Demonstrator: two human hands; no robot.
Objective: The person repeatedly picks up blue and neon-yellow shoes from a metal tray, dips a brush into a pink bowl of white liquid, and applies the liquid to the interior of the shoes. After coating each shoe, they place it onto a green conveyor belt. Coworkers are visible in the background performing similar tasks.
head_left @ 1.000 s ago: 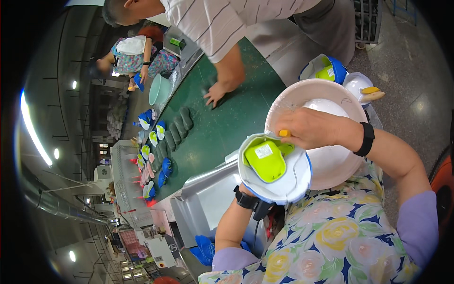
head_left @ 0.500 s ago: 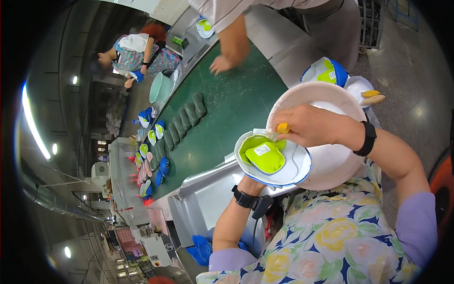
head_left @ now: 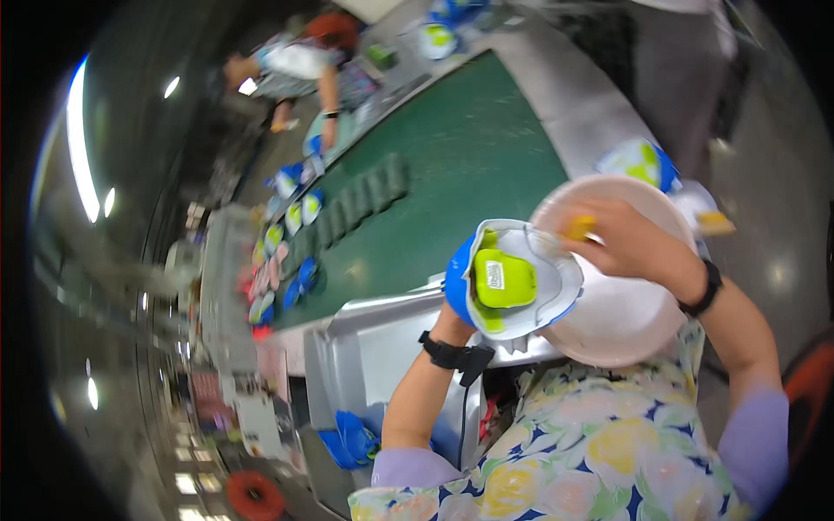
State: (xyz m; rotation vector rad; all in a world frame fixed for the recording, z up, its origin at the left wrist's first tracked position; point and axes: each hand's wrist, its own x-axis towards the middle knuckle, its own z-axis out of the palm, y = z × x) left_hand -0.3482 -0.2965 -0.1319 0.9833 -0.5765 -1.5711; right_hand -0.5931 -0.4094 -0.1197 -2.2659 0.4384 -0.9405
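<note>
A shoe upper [head_left: 540, 308], blue outside and white within with a lime-green lining and a small label, is held up over the near edge of the work surface. My left hand [head_left: 456, 323] grips it from below and behind, its fingers mostly hidden. At the upper's right rim, my right hand [head_left: 638, 247] is closed around a brush with a yellow handle [head_left: 578, 227]. The bristle end is blurred, so I cannot tell whether it touches the upper. Under my right hand sits a pale pink basin [head_left: 556, 204] with white contents.
A green conveyor belt [head_left: 469, 148] carries a row of dark grey sole-shaped pieces [head_left: 356, 201] and several blue and lime-green uppers [head_left: 300, 208]. More uppers lie beyond the basin [head_left: 643, 163] and in the metal tray [head_left: 347, 352] at my left. Another person [head_left: 304, 69] works across the belt.
The upper has turned, and its blue outer side now shows at the left. My right hand stays near its rim with the brush. A nearby person's arm has left the belt. The whole view has shifted.
</note>
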